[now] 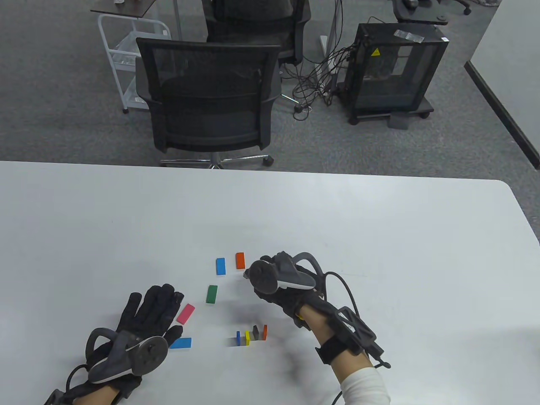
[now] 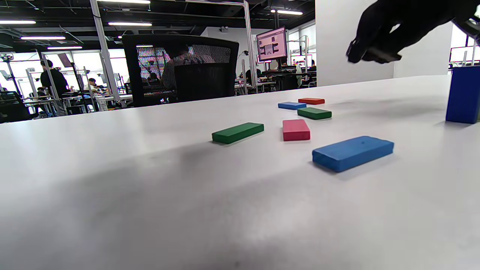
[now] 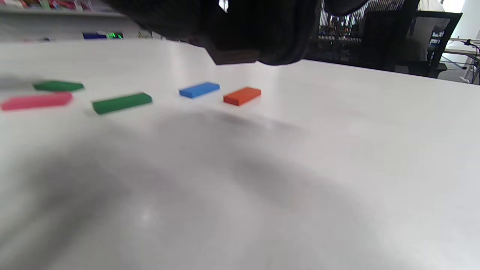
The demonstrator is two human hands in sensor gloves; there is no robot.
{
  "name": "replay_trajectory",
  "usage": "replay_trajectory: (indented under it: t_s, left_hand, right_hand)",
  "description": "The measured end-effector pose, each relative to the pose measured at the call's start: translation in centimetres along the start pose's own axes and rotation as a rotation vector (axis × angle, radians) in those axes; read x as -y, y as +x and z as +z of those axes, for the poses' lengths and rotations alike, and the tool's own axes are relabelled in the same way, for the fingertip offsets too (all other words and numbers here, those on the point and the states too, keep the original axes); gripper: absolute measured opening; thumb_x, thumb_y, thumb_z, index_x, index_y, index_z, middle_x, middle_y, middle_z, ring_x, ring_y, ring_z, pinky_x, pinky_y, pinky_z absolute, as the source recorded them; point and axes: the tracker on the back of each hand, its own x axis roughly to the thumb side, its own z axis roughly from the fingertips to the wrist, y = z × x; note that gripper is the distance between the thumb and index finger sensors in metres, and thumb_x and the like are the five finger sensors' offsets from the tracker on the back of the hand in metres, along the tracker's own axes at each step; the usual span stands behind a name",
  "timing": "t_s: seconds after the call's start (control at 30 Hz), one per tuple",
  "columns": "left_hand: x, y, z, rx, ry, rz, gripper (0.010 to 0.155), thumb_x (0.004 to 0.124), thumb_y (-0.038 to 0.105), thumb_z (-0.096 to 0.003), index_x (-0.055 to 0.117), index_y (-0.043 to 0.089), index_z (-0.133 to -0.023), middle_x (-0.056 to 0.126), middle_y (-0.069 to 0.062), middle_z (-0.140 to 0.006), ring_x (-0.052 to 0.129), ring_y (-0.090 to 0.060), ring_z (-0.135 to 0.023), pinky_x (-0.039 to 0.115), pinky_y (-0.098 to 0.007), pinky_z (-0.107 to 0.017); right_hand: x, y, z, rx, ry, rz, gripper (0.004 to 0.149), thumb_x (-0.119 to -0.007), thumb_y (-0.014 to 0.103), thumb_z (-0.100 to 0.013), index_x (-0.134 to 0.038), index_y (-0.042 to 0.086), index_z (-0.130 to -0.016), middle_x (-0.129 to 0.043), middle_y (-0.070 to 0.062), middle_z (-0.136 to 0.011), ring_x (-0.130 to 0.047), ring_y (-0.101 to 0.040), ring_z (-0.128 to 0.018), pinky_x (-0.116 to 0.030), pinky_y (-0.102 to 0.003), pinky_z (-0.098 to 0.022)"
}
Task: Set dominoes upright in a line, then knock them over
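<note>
My right hand (image 1: 282, 282) fingers pinched a dark domino (image 2: 380, 56) above the worktop (image 1: 379, 253). Next I thought to stand it beside the row (image 1: 252, 333). My left hand (image 1: 145, 320) lay flat, holding nothing.

Beyond my white table (image 1: 379, 219), a black mesh office chair (image 1: 209, 95) sits at upper centre on grey carpet. A white wire cart (image 1: 122, 55) is at upper left. At upper right a black cabinet (image 1: 394, 67) stands beside tangled cables (image 1: 314, 80).
</note>
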Motion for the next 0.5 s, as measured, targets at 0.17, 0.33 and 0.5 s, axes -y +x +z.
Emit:
replay_trajectory:
  t_s: [0.17,0.33,0.5]
  left_hand:
    - [0.0,0.0,0.0,-0.001,-0.001,-0.004,0.068,0.04,0.054,-0.0698,0.03,0.019,-0.128,0.03,-0.011,-0.134,0.032,-0.038,-0.123,0.023,-0.057,-0.088]
    - [0.0,0.1,0.1,0.001,-0.003,-0.011,0.068,0.04,0.054,-0.0699,0.03,0.019,-0.128,0.03,-0.011,-0.134,0.032,-0.038,-0.123,0.023,-0.057,-0.088]
    - [0.0,0.2,0.1,0.0,-0.005,-0.015,0.069,0.041,0.054,-0.0698,0.03,0.018,-0.128,0.03,-0.011,-0.134,0.032,-0.038,-0.123,0.023,-0.057,-0.088]
  right_hand:
    - [0.7,0.1,3.5,0.037,-0.077,-0.046,0.042,-0.075,0.04,-0.053,-0.07,0.029,-0.094,-0.073,-0.012,-0.093,-0.085,-0.022,-0.078,-0.053,-0.054,-0.077]
    - [-0.4,0.5,6.5,0.048,-0.07,-0.082,0.039,-0.075,0.039,-0.054,-0.071,0.027,-0.091,-0.073,-0.011,-0.094,-0.085,-0.022,-0.08,-0.053,-0.054,-0.077]
    - [-2.2,1.0,8.0,0.056,-0.033,-0.099,0.046,-0.075,0.037,-0.054,-0.068,0.025,-0.098,-0.073,-0.011,-0.096,-0.085,-0.023,-0.081,-0.053,-0.054,-0.077]
